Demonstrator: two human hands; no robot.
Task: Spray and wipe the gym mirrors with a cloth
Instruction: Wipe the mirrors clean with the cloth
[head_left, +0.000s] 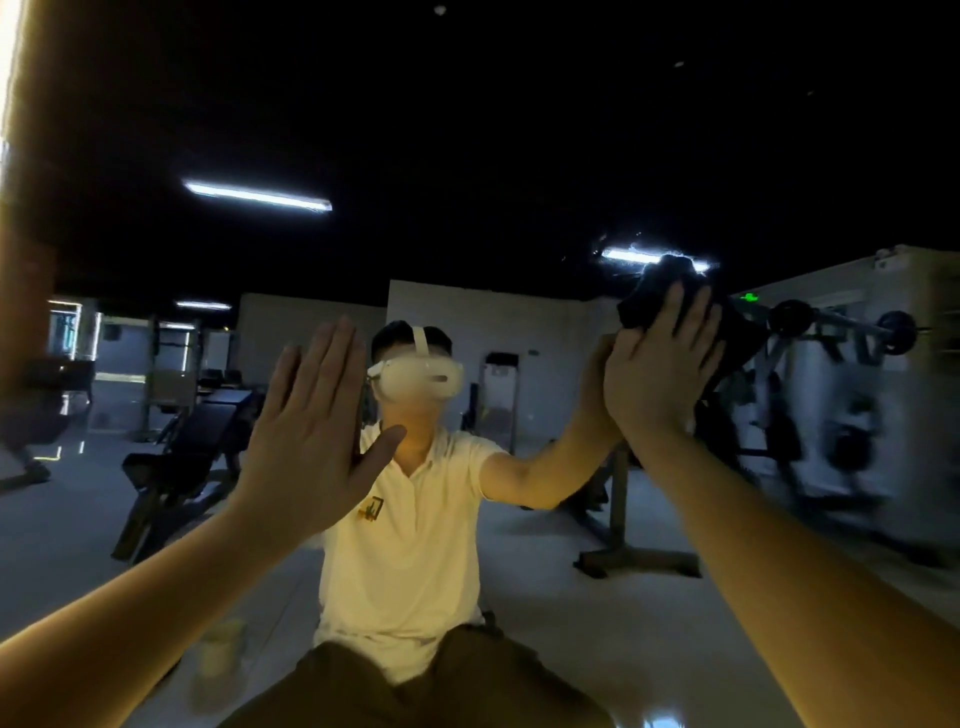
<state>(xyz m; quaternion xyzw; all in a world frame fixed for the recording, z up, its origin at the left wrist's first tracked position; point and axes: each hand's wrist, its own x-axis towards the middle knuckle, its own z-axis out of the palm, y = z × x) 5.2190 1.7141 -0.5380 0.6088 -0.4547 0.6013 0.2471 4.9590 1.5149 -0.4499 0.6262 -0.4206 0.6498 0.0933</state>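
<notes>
Head view: the right hand lies flat against the mirror, fingers straight and close together, pressing a dark cloth onto the glass. The cloth is bunched under palm and fingers and pokes out above the fingertips. I cannot tell whether the thumb hooks any of it. Well to the left of that press, the left hand rests open on the glass, fingers straight and together, thumb spread, holding nothing. Far below the left hand stands a pale container, too blurred to say whether it is the sprayer. Behind both hands the glass shows the person's reflection and gym racks.

The step in hand looks like wiping the patch under the right palm. To do it well, I would judge that the cloth should be spread flatter so more of it meets the glass. Pressure should go evenly through the whole palm rather than the fingertips. Overlapping passes outward from the present press would leave no strip missed. The bare left palm is likely to leave prints, so that spot would need a pass too, or the hand lifted off.
</notes>
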